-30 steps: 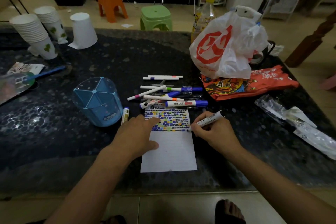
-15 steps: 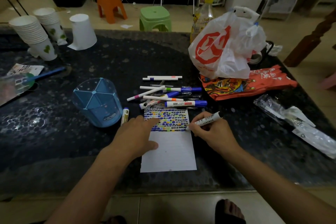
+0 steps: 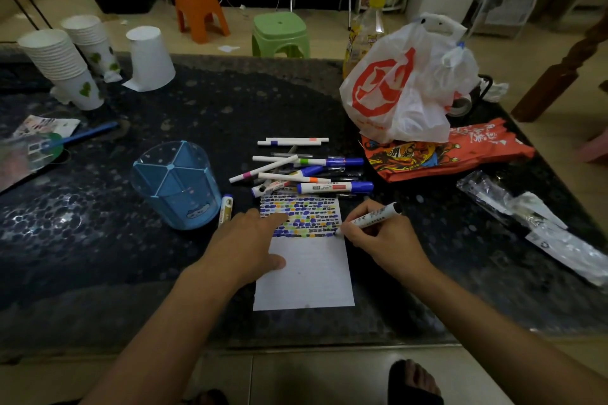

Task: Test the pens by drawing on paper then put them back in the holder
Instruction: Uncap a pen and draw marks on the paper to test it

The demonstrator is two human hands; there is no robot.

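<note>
My left hand lies flat, palm down, fingers straight and spread, forearm reaching in from lower left. My right hand curls its fingers in a writing pinch, wrist low, forearm angled from lower right.

A home: plastic stools, shopping bag, paper cups.

Right hand presses marker to paper, left hand steadying it

A white marker tilts onto the half-coloured paper, loose pens beyond, blue holder upright left.
</note>
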